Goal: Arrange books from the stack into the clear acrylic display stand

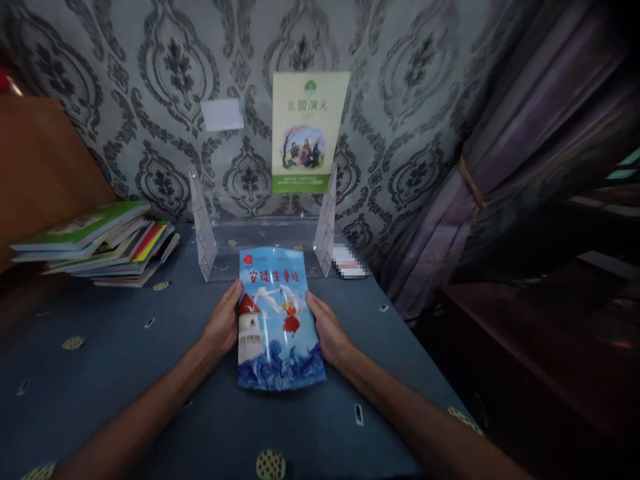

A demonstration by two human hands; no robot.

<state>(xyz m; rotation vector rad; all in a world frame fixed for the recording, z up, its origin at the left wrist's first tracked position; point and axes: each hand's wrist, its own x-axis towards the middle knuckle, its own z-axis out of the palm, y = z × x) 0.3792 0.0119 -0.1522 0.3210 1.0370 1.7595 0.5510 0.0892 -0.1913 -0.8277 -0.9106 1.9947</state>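
Observation:
Between my two hands is a blue book (277,333) with red Chinese characters, a white tower and waves on its glossy cover, tilted up toward me. My left hand (226,318) grips its left edge, thumb on the front. On the opposite edge, my right hand (329,327) holds it the same way. The fingers behind the book are hidden. Just beyond it stands a clear plastic rack (265,230) with white patterned side panels. A pale green book (305,130) with a picture on its cover is upright at the rack's upper right.
A stack of books (110,243) lies at the left on the blue patterned tablecloth (165,353). A white card (223,115) shows against the wallpaper. Right of the rack lies a small pixelated item (349,261). A tied purple curtain (460,180) hangs past the table's right edge.

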